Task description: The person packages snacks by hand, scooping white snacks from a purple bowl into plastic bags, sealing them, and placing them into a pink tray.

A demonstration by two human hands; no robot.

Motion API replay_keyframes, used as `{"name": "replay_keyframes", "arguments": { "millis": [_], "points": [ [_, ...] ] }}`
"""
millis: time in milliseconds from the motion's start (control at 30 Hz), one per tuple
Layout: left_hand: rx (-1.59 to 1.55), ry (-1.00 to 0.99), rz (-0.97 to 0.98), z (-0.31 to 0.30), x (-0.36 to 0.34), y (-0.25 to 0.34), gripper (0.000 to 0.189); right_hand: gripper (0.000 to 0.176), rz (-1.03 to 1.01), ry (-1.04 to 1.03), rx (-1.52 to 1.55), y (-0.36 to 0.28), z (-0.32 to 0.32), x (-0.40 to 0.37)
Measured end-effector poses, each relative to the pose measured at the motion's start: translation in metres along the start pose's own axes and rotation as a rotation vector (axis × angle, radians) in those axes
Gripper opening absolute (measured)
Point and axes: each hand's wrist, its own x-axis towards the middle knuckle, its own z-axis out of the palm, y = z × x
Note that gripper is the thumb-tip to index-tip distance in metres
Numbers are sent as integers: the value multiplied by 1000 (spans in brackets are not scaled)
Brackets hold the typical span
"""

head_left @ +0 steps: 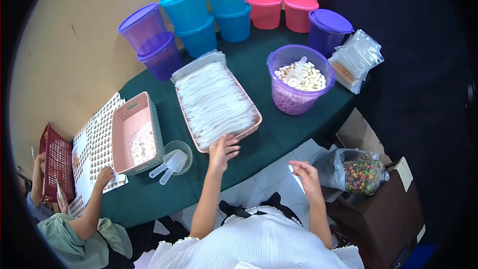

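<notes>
My L hand [224,152] is loosely spread at the near rim of the pink tray [249,132] holding the plastic packets [214,99]; R hand [307,175] half-curled, can't tell if pinching anything. Packets prob. v. light, floppy, slippery; best gripped 1 at a time by an edge.

We can read no text, brand or number anywhere in this view. The sheets [95,142] on the left of the green-covered table [269,134] bear rows of brown printed marks [103,128], too small for us to make out lettering.
</notes>
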Motion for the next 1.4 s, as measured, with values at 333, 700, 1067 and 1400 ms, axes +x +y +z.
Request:
{"name": "replay_keyframes", "arguments": {
  "millis": [333,700,1067,1400],
  "points": [
    [-122,187,91,6,10,-17,18,22,37,-63,7,-2,-62,6],
    [-102,238,372,18,10,-36,32,23,54,-4,16,-1,-86,-6],
    [-230,-204,810,114,-12,62,32,36,131,-138,972,-17,-126,42],
    [155,-612,635,233,38,33,34,47,67,-468,1258,-95,-148,142]
  ]
}}
